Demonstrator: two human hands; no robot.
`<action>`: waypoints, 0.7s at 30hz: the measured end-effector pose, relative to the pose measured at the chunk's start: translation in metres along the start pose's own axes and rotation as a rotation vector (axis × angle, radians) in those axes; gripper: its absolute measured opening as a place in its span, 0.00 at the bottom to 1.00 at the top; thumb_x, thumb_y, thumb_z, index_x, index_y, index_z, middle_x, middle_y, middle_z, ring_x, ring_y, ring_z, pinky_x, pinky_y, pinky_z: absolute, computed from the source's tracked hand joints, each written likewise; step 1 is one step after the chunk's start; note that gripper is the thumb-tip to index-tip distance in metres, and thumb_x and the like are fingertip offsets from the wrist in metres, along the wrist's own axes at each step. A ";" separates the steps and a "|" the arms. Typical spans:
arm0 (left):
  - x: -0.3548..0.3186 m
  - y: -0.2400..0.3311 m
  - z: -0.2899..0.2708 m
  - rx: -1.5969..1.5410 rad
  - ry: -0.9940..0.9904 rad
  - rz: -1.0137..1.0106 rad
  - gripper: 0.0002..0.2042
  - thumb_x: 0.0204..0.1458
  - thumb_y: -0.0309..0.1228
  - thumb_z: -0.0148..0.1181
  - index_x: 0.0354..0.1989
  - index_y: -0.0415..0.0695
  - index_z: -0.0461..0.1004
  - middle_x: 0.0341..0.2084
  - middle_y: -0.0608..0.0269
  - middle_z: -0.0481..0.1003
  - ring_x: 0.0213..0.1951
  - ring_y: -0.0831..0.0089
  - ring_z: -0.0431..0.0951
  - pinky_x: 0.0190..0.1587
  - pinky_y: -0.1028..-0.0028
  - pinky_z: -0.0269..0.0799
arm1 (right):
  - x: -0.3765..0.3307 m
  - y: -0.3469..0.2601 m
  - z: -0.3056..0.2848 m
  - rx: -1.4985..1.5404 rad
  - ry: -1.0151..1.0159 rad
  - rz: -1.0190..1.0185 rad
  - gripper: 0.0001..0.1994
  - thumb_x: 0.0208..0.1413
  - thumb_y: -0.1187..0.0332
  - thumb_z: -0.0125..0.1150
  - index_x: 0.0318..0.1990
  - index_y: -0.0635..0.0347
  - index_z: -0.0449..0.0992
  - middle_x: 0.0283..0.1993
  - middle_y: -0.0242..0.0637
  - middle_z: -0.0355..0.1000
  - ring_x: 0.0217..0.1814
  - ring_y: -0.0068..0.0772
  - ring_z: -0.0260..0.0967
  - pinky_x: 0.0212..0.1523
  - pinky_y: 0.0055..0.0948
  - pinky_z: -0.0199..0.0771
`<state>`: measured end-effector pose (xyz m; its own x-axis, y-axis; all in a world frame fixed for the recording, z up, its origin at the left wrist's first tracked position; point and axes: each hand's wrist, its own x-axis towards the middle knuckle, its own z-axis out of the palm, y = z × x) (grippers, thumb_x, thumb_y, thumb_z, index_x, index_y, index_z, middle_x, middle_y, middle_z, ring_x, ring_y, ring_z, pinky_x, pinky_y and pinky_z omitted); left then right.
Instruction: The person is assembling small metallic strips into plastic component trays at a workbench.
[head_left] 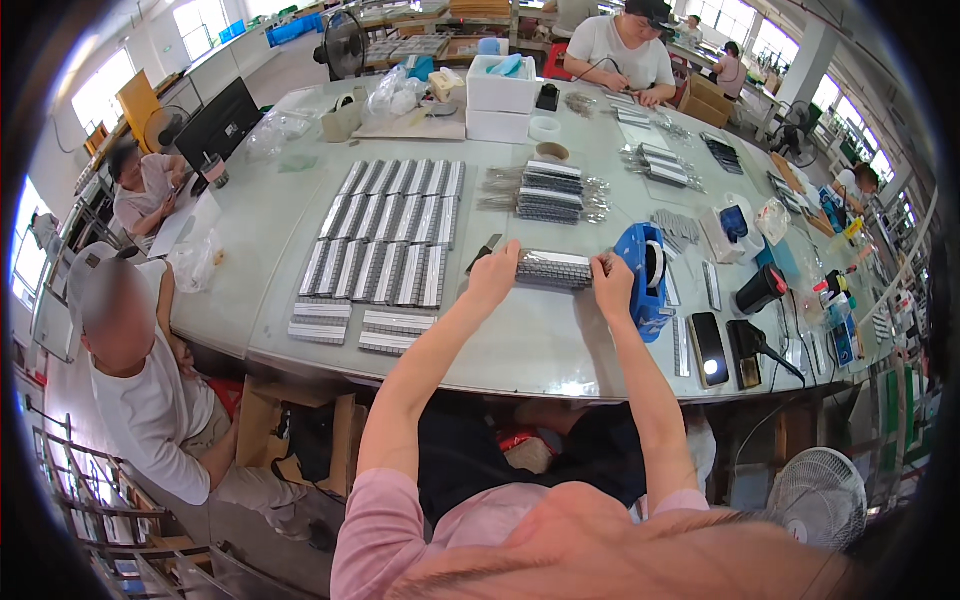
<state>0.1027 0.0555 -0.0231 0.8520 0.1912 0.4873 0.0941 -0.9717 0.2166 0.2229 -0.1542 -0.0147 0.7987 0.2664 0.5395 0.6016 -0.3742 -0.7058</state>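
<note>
Gridded bundle sits just above or on the pale table, I cannot tell which, its two ends covered by the fingers gripping them and its underside out of sight. Left hand and right hand each close narrowly on one end, knuckles up, both forearms reaching forward from the lower edge, the right hand just beside the blue tape dispenser, partly hiding it.
</note>
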 end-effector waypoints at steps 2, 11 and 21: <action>-0.002 -0.002 0.000 -0.008 0.020 -0.007 0.08 0.52 0.22 0.49 0.41 0.41 0.63 0.29 0.53 0.77 0.28 0.57 0.81 0.28 0.63 0.76 | -0.005 -0.006 0.000 0.019 -0.010 0.017 0.09 0.54 0.69 0.60 0.31 0.69 0.76 0.29 0.49 0.73 0.30 0.47 0.72 0.33 0.38 0.70; -0.015 0.003 0.005 -0.093 0.122 -0.025 0.08 0.56 0.24 0.48 0.43 0.43 0.63 0.34 0.54 0.76 0.30 0.56 0.79 0.29 0.62 0.75 | -0.020 -0.006 0.000 0.062 0.058 -0.034 0.07 0.57 0.71 0.58 0.34 0.67 0.76 0.31 0.46 0.72 0.32 0.44 0.71 0.33 0.35 0.70; -0.026 0.008 0.013 0.040 0.177 -0.013 0.06 0.58 0.30 0.51 0.38 0.44 0.63 0.46 0.54 0.76 0.30 0.65 0.81 0.26 0.68 0.77 | -0.027 -0.003 -0.003 0.048 0.037 -0.103 0.04 0.57 0.73 0.58 0.35 0.65 0.75 0.33 0.44 0.71 0.33 0.42 0.71 0.34 0.33 0.70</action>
<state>0.0879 0.0410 -0.0450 0.7472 0.2221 0.6263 0.1282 -0.9730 0.1921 0.1999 -0.1633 -0.0260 0.7320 0.2683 0.6263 0.6812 -0.3035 -0.6662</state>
